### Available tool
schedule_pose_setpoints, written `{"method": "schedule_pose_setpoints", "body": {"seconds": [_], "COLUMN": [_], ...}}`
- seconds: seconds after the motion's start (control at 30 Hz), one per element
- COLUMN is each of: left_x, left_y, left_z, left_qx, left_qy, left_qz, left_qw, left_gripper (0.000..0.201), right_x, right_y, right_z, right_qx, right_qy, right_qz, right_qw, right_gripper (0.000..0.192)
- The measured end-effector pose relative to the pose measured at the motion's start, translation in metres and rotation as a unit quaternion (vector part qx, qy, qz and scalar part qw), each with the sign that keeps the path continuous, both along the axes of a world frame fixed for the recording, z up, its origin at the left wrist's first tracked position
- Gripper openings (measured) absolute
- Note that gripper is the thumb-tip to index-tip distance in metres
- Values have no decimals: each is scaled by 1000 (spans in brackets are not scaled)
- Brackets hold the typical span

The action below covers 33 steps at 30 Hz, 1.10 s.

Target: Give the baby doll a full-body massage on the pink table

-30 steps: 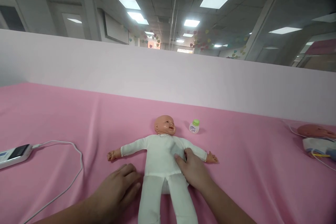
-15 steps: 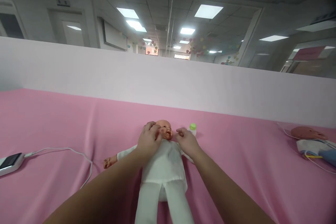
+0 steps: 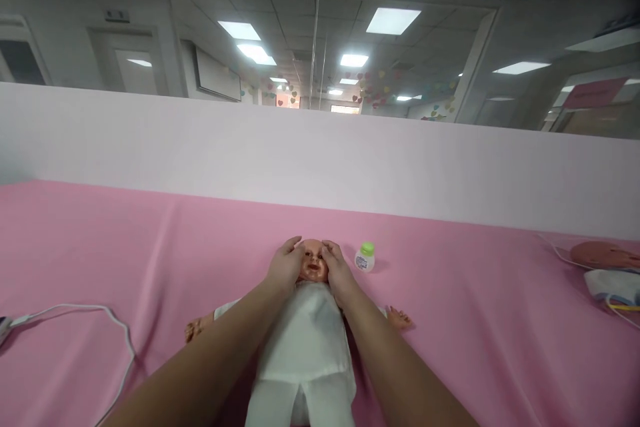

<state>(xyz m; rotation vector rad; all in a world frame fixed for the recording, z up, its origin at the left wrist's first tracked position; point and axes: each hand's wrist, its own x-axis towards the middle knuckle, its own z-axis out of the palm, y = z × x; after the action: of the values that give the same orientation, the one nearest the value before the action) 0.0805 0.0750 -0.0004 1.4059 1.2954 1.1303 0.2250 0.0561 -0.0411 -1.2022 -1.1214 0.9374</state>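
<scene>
A baby doll (image 3: 315, 269) in a white top and trousers lies on its back, face up, on the pink sheet. My left hand (image 3: 287, 264) cups the left side of its head, thumb near the cheek. On the opposite side, my right hand (image 3: 339, 270) presses against the head, its fingers by the doll's eye and temple. Between them the doll's face shows, while the sides of its head are hidden. A small clear bottle (image 3: 365, 258) with a green cap stands just right of my right hand, apart from it.
At the far right lies another brown doll-like figure (image 3: 603, 255) with a white and blue cloth and a thin tube. A white cable (image 3: 75, 307) runs to a device cut off at the left edge. Behind the pink sheet (image 3: 490, 307) rises a white panel (image 3: 320, 160).
My right hand has moved left onto the doll's head, and the head now faces straight up. My left hand has shifted to the head's side. The bottle is now fully visible.
</scene>
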Motion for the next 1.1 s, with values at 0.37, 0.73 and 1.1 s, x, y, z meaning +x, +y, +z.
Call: {"method": "schedule_pose_setpoints", "body": {"seconds": [0.37,0.73,1.1], "left_x": [1,9,4], "left_y": [10,13,6], "left_z": [-24,-26,-23], "left_qx": [49,17,-39], "left_qy": [-43,-219,-286], "left_qz": [18,25,-1], "left_qw": [998,975,958], "left_gripper": [51,37,35], "right_x": [-4,-6,4], "right_y": [15,21,6], "right_z": [-9,-8,-6], "right_qx": [22,31,-8], "right_qy": [37,133,273], "right_qz": [-16,-33,51], "right_qw": [999,990,960], "right_gripper": [63,49,56]}}
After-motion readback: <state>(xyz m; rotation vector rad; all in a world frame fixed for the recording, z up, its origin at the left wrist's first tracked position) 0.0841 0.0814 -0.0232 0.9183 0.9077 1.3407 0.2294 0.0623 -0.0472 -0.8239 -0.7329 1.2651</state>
